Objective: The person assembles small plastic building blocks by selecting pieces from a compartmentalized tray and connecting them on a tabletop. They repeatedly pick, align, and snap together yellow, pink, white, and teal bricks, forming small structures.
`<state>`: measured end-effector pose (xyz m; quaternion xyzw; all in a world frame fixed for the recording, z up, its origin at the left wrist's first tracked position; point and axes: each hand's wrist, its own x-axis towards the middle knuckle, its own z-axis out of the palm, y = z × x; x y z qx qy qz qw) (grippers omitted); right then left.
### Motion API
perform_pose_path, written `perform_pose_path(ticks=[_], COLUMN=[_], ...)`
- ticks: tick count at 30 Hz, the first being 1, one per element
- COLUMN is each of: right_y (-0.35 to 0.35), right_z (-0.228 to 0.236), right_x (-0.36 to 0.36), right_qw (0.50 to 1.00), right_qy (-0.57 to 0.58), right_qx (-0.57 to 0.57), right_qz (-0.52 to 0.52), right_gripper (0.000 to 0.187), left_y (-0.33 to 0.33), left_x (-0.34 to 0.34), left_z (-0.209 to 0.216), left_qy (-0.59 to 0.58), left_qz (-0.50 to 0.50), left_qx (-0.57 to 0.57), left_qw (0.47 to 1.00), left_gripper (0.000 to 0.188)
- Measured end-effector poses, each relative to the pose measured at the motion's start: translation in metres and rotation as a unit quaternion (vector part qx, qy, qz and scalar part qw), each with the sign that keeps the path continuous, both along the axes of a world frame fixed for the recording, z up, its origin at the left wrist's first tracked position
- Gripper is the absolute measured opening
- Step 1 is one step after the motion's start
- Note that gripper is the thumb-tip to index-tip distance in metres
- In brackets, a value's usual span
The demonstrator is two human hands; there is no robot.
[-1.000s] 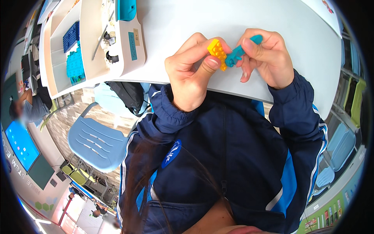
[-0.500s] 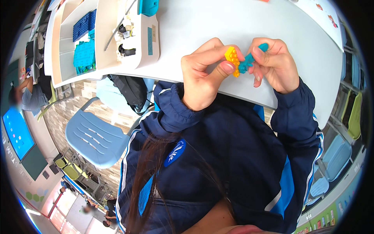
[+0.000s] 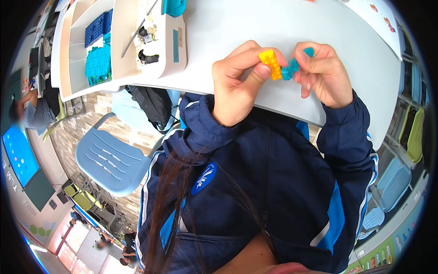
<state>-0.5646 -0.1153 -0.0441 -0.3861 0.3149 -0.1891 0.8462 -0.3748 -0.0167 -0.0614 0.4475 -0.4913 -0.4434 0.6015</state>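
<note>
Above the table's near edge, my left hand (image 3: pixel 238 82) pinches a studded yellow building brick (image 3: pixel 270 61) between thumb and forefinger. My right hand (image 3: pixel 326 75) grips a small teal piece (image 3: pixel 292 69) with a rounded end that sticks up past the thumb. The teal piece's other end meets the brick's right side; whether the two are locked together I cannot tell. Fingertips hide part of both pieces.
To the left stands a white divided bin (image 3: pixel 117 50) holding teal plates (image 3: pixel 98 62), dark blue plates (image 3: pixel 95 29) and black parts. A blue chair (image 3: pixel 112 157) and a black bag (image 3: pixel 153 107) are below the table (image 3: pixel 228 27). Printed paper lies far right.
The yellow brick has shifted slightly left and up and turned, showing more of its studded face. The teal piece has turned a little in my right fingers.
</note>
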Motion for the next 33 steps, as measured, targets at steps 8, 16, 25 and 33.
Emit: perform_pose_path(ticks=[8, 16, 25, 33], right_y=[0.002, 0.006, -0.001, -0.002], right_z=[0.009, 0.004, 0.004, 0.004], right_x=[-0.003, 0.005, 0.000, -0.002], right_qw=[0.988, 0.994, 0.992, 0.994], right_qy=[-0.002, 0.021, 0.045, 0.049], right_qx=[-0.123, -0.090, -0.094, -0.062], right_qz=[-0.095, -0.064, -0.068, -0.072], right_gripper=[0.028, 0.028, 0.026, 0.025], left_y=[-0.005, -0.004, -0.004, -0.002], left_x=[0.001, -0.003, 0.002, 0.008], left_z=[0.000, -0.001, 0.003, 0.003], left_qy=[0.091, 0.133, 0.100, 0.160], left_qz=[0.007, 0.024, -0.038, -0.085], left_qx=[0.046, 0.032, 0.044, 0.080], left_qw=[0.995, 0.990, 0.993, 0.980], left_gripper=[0.040, 0.045, 0.056, 0.060])
